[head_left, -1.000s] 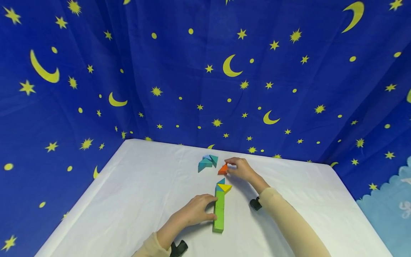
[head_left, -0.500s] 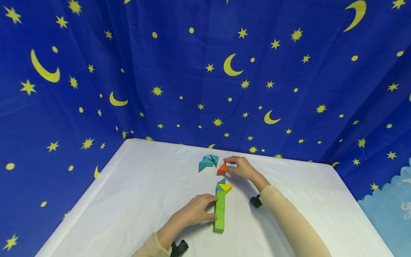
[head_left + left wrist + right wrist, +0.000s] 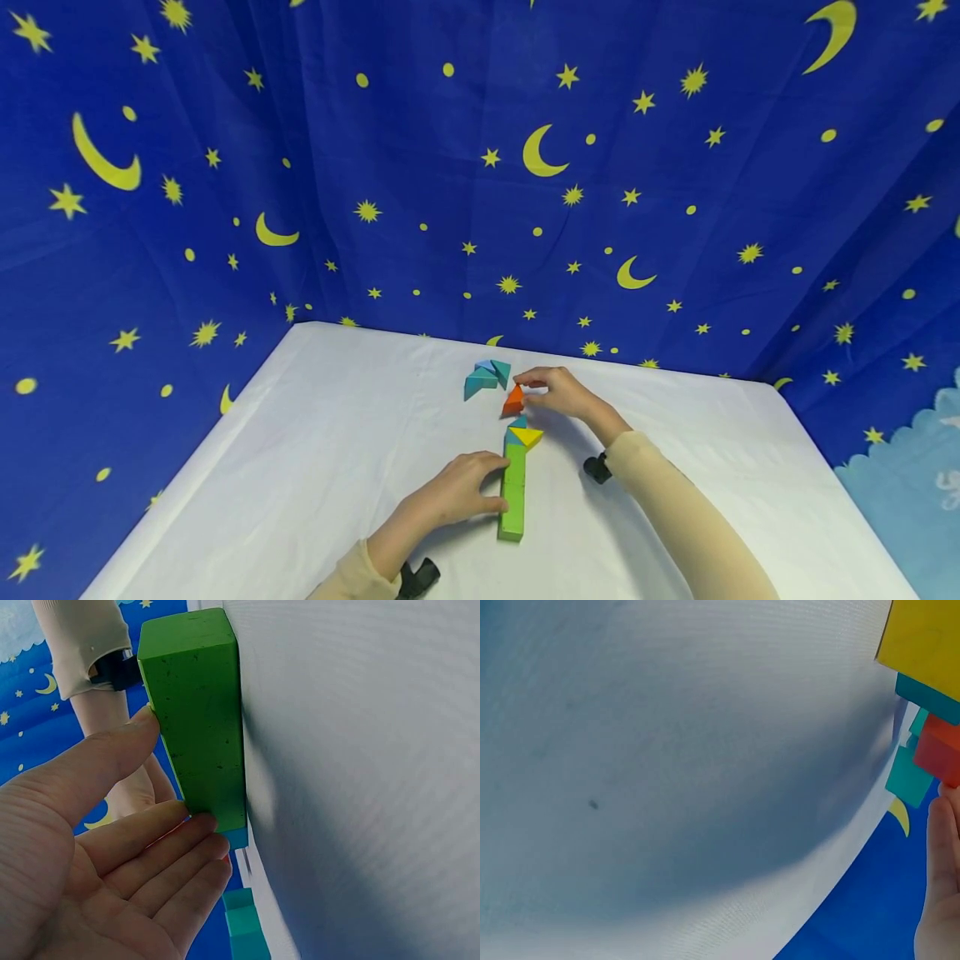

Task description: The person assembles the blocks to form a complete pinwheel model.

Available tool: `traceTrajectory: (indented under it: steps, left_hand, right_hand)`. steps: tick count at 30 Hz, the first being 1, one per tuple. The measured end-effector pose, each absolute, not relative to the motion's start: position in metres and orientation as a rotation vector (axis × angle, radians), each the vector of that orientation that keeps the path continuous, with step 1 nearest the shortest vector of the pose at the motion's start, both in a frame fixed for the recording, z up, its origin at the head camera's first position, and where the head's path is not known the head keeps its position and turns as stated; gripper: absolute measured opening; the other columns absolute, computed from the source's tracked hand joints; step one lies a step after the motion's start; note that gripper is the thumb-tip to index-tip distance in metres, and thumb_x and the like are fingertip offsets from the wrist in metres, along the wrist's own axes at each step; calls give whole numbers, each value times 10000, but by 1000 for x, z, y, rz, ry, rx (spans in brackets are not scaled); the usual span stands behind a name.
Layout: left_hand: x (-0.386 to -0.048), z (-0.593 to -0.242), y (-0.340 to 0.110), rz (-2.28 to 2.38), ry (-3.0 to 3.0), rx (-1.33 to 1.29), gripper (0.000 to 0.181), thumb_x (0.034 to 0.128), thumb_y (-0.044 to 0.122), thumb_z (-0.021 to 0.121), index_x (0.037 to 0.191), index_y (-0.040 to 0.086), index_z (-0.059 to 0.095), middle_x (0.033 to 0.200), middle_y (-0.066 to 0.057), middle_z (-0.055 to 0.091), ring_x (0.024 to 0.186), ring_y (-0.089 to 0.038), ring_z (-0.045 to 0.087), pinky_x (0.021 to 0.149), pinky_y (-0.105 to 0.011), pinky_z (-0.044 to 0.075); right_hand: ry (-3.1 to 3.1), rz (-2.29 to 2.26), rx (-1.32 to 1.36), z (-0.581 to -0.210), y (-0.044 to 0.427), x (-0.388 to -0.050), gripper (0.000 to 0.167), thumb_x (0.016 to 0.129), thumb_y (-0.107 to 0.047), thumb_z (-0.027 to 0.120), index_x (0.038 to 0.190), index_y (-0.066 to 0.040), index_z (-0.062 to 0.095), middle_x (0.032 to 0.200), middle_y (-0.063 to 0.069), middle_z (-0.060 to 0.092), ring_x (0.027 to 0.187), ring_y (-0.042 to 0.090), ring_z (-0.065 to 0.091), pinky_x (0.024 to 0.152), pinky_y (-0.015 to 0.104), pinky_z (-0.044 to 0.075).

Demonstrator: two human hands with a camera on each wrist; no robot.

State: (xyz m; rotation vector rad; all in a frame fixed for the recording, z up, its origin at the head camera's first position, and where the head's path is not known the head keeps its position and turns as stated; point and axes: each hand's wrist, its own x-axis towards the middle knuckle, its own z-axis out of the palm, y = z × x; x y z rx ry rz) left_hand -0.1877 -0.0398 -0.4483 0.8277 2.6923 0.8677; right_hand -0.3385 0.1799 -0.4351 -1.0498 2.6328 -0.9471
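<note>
Two green blocks (image 3: pixel 513 487) lie end to end in a line on the white table. My left hand (image 3: pixel 456 492) touches their left side with thumb and fingertips, fingers fairly straight; the left wrist view shows the open palm beside the green block (image 3: pixel 196 720). At the far end of the green line are a blue triangle (image 3: pixel 518 422) and a yellow triangle (image 3: pixel 527 437). My right hand (image 3: pixel 558 392) pinches an orange triangle (image 3: pixel 513 402) just beyond the blue one. In the right wrist view the orange block (image 3: pixel 939 750) is at the fingertips of the right hand (image 3: pixel 939 877).
Teal and blue triangular blocks (image 3: pixel 482 380) lie together farther back, left of the orange one. The white table (image 3: pixel 337 417) ends at a blue curtain (image 3: pixel 420 167) with yellow stars and moons. Black wrist devices hang below both sleeves.
My right hand has moved slightly left and nearer with the orange triangle, which is now closer to the blue triangle. The left hand has stayed on the green blocks.
</note>
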Motion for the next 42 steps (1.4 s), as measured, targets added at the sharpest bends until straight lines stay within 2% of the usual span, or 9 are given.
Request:
traceTrajectory:
  steps: [22,31,37,42]
  left_hand:
    - [-187,-448,-40,877,2682,818,615,804,344,753,1300,37,558,1284,-76,565,1208,-226,491,1018,-368,381]
    - [-187,-449,-41,889,2688,840,617,804,335,754,1302,31,554,1286,-79,564,1208,-224,492,1018,-357,381]
    - [-187,-450,-41,886,2683,835,622,806,345,751,1308,38,551,1294,-75,559,1213,-222,488,1018,-359,381]
    - [-188,-448,-41,893,2678,817,625,804,349,752,1307,38,551,1295,-77,559,1216,-229,486,1022,-371,376]
  right_hand:
    - [2558,-1024,-923,-447,184,-336,378,870,-128,685,1224,-11,622,1173,70,640,1083,233,591,933,356,469]
    - [2519,-1208,-763,-447,181,-340,333,884,-191,674,1162,-8,663,1091,79,673,965,189,621,824,313,523]
    - [2522,-1188,-707,-448,176,-338,315,864,-158,694,1136,0,674,1019,51,688,864,149,616,756,277,530]
    - [2504,-1178,-738,-448,175,-336,289,873,-113,672,1139,-1,672,1043,72,683,878,160,621,762,281,530]
